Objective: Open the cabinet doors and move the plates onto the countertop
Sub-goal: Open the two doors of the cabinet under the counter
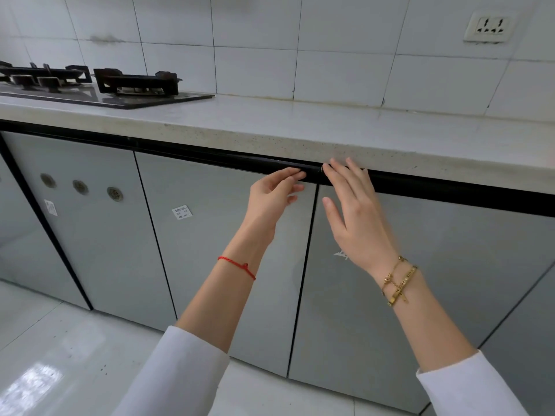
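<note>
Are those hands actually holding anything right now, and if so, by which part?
Nothing is held. The left hand and right hand have straight fingers reaching to the black handle strip at the top edge of the two closed cabinet doors.

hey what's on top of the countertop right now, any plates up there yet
No plates show on the countertop. A black gas stove sits at its left end. Both cabinet doors below are closed, so their contents are hidden.

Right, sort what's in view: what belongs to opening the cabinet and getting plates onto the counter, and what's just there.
Part of the job:
- left hand, fingertips at the black handle strip
- right hand, fingertips at the same strip
- left cabinet door
- right cabinet door
- countertop
No plates show.

Just there:
- gas hob
- wall socket
- vented door
</note>
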